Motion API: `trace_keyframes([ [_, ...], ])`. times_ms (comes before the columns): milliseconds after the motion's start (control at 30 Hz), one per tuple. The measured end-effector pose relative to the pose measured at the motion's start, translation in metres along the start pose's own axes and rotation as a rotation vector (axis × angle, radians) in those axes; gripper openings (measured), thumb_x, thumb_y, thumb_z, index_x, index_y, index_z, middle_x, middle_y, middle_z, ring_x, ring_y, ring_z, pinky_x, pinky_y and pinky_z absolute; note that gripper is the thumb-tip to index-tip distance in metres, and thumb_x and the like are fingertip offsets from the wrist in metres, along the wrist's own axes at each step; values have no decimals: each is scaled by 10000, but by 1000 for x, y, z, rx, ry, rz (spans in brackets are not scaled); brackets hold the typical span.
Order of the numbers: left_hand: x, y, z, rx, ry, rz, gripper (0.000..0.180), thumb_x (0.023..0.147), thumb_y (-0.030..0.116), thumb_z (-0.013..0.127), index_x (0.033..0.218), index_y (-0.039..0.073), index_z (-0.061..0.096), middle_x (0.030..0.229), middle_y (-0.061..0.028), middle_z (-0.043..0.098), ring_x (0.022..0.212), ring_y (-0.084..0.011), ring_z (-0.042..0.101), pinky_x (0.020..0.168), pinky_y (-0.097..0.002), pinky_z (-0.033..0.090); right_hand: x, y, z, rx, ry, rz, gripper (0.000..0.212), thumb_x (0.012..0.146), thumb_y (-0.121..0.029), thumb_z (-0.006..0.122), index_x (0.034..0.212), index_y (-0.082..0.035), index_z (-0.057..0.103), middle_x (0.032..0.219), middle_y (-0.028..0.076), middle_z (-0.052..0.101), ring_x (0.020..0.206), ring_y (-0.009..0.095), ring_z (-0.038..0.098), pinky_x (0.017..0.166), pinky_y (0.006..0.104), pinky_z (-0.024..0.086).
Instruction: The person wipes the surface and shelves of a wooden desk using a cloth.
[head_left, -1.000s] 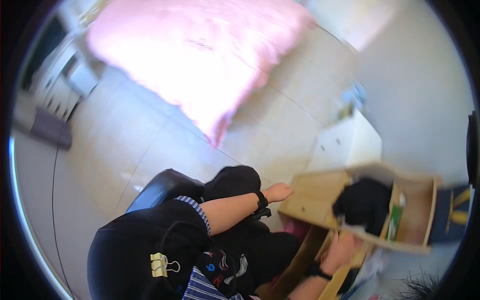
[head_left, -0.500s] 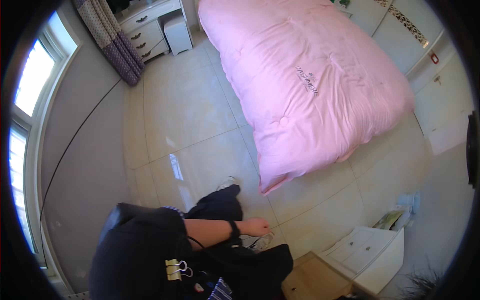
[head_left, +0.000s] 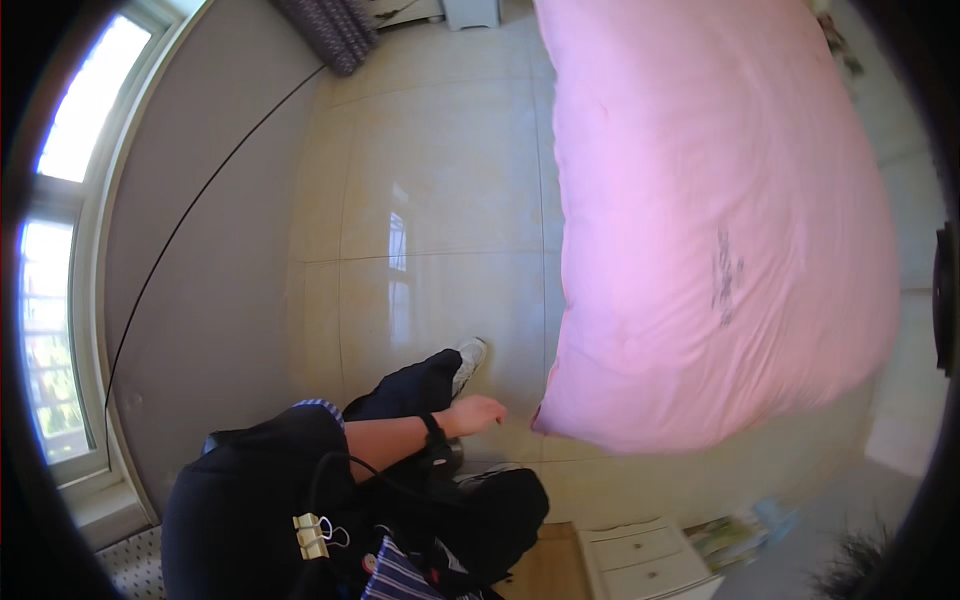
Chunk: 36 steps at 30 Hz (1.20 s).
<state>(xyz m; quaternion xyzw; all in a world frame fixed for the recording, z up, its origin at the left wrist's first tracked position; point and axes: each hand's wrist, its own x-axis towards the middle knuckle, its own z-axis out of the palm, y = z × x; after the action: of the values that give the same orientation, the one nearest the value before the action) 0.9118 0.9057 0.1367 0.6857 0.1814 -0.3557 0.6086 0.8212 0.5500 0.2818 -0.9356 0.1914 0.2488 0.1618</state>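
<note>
My left hand [head_left: 477, 412] hangs in front of my body at the lower middle, a black band around its wrist. Its fingers are loosely bent, and nothing shows in them. To its right is the near corner of a thick pink quilt [head_left: 650, 250], spread over a bed. A small gap separates the hand from the quilt. Dark printing marks the quilt's top. My right hand is out of view.
Pale glossy tiles [head_left: 440, 180] cover the floor left of the bed. A black cable [head_left: 215, 180] runs along the grey wall [head_left: 240, 230] beneath a window [head_left: 85, 100]. A white drawer cabinet [head_left: 645, 560] stands at the lower right. A patterned curtain [head_left: 325, 30] hangs at the far left.
The view has turned and moved closer to the bed, so the quilt looks larger and farther right. My left hand has come nearer to the quilt's corner. My legs have shifted.
</note>
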Motion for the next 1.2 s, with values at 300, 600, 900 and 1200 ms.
trace_keyframes([
  [300,-275,246,-348,33,1041,345,232,984,230,654,924,13,709,796,-155,669,698,-224,619,650,-379,506,30,-226,-52,143,-601,-134,442,976,-317,660,1320,-40,641,1319,167,661,1191,300,646,999,396,526],
  [600,-550,99,-681,587,1870,-647,611,931,399,705,1407,43,565,1463,-193,541,1395,-360,478,1141,-448,432,134,-508,-63,-241,-949,-347,411,987,-295,647,1311,-40,647,1293,165,676,1176,292,656,990,387,529],
  [900,-549,65,-746,536,1444,-855,885,864,425,752,1617,215,337,1699,-105,284,1574,-309,249,1264,-574,215,62,-993,-19,-220,-974,-1109,343,1074,-193,468,1179,25,711,884,123,750,700,172,706,623,360,575],
  [1200,-542,57,-760,479,1484,-807,899,802,458,781,1591,273,393,1685,-54,320,1562,-284,272,1241,-645,200,-268,-1457,155,-379,-110,-1779,424,1050,-404,524,1368,-130,586,1163,133,702,991,330,703,842,456,571],
])
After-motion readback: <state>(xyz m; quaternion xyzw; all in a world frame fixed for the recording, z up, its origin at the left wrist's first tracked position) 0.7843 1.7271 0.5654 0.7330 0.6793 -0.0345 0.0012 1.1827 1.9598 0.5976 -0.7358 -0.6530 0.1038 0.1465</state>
